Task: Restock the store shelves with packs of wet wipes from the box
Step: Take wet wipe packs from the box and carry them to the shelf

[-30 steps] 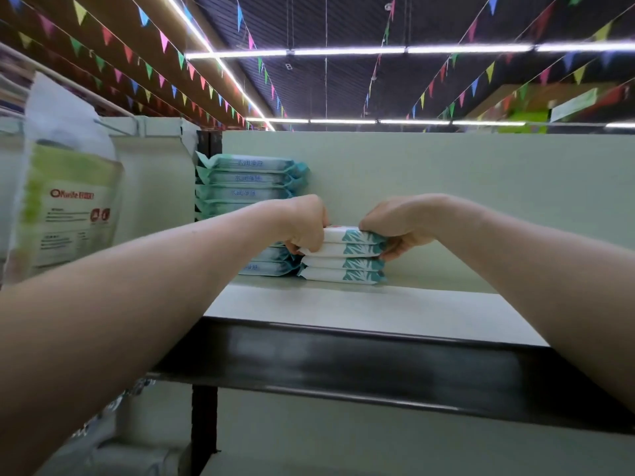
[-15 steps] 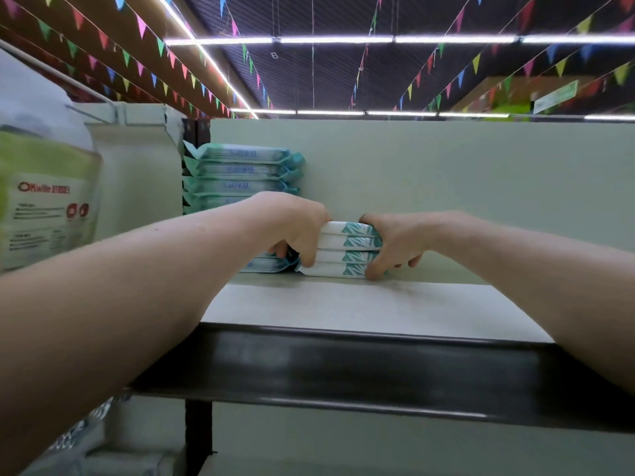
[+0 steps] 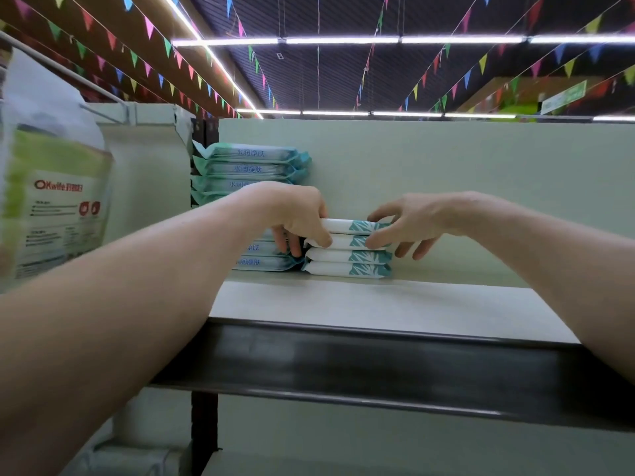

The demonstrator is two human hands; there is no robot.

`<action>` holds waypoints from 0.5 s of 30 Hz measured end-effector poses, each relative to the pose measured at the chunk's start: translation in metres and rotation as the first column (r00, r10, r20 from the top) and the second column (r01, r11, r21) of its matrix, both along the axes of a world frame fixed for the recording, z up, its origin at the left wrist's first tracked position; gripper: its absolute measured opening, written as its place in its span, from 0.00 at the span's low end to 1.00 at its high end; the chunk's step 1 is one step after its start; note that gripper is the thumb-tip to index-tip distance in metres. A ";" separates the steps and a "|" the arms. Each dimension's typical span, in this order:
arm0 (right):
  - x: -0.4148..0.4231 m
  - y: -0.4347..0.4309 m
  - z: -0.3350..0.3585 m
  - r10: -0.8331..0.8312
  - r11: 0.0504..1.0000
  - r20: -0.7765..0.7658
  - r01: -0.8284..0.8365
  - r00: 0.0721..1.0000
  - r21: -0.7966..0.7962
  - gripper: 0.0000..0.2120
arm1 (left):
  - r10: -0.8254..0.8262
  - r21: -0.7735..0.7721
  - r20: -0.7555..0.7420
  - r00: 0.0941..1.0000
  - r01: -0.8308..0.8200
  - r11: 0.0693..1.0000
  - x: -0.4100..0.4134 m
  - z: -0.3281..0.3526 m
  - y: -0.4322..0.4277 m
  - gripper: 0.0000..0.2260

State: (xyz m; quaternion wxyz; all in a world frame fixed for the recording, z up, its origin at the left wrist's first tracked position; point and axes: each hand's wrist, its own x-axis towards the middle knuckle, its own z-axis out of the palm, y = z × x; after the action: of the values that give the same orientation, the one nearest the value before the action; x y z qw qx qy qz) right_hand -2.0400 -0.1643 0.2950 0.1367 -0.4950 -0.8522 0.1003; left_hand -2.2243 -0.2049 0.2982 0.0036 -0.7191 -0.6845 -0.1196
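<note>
A stack of white wipe packs (image 3: 347, 250), four high, sits at the back of the shelf (image 3: 378, 304), just beside a taller pile of teal packs (image 3: 251, 166) on its left. The left hand (image 3: 295, 214) curls its fingers round the left end of the upper packs. The right hand (image 3: 412, 221) is spread loosely, its fingertips only touching the stack's right end.

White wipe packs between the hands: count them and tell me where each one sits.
4, stacked on the shelf beside the blue packs: top pack, second pack, third pack, bottom pack. Others may hide behind the stack.
</note>
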 end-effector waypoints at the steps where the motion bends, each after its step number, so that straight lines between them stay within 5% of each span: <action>1: 0.001 0.002 -0.001 0.006 1.000 -0.002 -0.006 1.000 0.019 0.27 | 0.001 0.012 0.001 1.000 -0.001 1.000 0.000 -0.001 0.002 0.10; 10: -0.004 0.010 -0.006 0.021 0.994 -0.017 -0.019 1.000 0.106 0.21 | 0.045 0.054 -0.028 0.999 -0.044 0.998 0.003 -0.006 0.008 0.10; 15: 0.000 0.004 -0.002 0.004 0.997 -0.001 -0.004 1.000 0.078 0.20 | 0.013 0.029 0.199 0.980 -0.019 0.999 0.002 -0.001 0.000 0.16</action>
State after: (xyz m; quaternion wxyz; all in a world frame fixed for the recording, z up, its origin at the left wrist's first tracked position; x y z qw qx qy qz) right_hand -2.0401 -0.1603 0.2927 0.1565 -0.4876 -0.8563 0.0673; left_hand -2.2223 -0.2045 0.2970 -0.0527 -0.6980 -0.6852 -0.2012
